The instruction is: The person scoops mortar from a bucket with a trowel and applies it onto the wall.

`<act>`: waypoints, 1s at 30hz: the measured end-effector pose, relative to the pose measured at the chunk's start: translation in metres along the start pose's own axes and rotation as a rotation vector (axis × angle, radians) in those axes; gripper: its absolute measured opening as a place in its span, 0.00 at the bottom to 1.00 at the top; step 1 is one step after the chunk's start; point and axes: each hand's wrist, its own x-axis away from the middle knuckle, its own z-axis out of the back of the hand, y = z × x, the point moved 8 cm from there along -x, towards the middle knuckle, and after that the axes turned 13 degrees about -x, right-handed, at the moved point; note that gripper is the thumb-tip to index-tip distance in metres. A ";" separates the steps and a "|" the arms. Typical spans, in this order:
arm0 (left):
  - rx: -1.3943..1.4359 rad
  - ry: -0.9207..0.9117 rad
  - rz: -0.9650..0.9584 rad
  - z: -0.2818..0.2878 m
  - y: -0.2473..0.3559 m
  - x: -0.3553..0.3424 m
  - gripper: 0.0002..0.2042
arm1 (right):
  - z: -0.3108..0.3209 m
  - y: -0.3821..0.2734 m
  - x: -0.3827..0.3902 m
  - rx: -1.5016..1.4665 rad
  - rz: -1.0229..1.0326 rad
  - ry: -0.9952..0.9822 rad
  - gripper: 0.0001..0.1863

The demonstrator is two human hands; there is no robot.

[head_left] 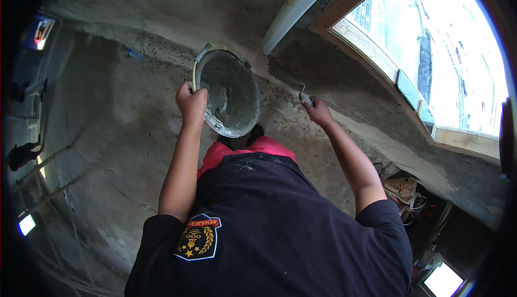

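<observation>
In front of my body a dark round bucket [241, 95] hangs tilted, its mouth facing me. Wet grey mortar [217, 98] clings inside, mostly low on the left side. My left hand [191, 103] is closed at the bucket's left rim, around its pale wire handle [194, 76]. To the right, my right hand [319, 111] grips the handle of a trowel [306, 99]. The trowel's bent metal neck points up and away toward the wall; its blade is hard to make out against the grey. The trowel is apart from the bucket.
A rough grey wall [344, 95] runs along the far right side, with a wood-framed window [377, 54] above. A flat dark rectangular object [409, 89] rests at the window's edge. A pale post [299, 11] stands at the top. A brown sack [399, 186] lies at right; poles [54, 194] are at left.
</observation>
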 end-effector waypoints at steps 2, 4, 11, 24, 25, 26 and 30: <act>-0.001 0.000 0.014 0.002 -0.002 0.001 0.04 | -0.001 0.010 -0.025 -0.065 -0.102 -0.065 0.26; -0.023 0.028 0.025 0.007 -0.004 0.004 0.06 | -0.006 0.014 -0.043 -0.165 -0.149 -0.099 0.28; 0.014 0.062 0.055 0.016 -0.010 0.010 0.05 | -0.014 0.016 -0.087 -0.225 -0.264 -0.182 0.33; -0.004 0.068 0.077 0.024 -0.017 0.014 0.06 | -0.002 0.000 -0.014 -0.396 -0.310 -0.076 0.27; -0.006 0.071 0.075 0.023 -0.016 0.015 0.06 | -0.009 0.002 -0.018 -0.398 -0.305 -0.107 0.27; -0.006 0.072 0.086 0.024 -0.016 0.015 0.06 | -0.015 0.002 -0.026 -0.302 -0.282 -0.090 0.29; -0.005 0.040 0.061 0.025 -0.010 0.015 0.06 | -0.032 0.004 -0.076 -0.181 -0.288 -0.105 0.34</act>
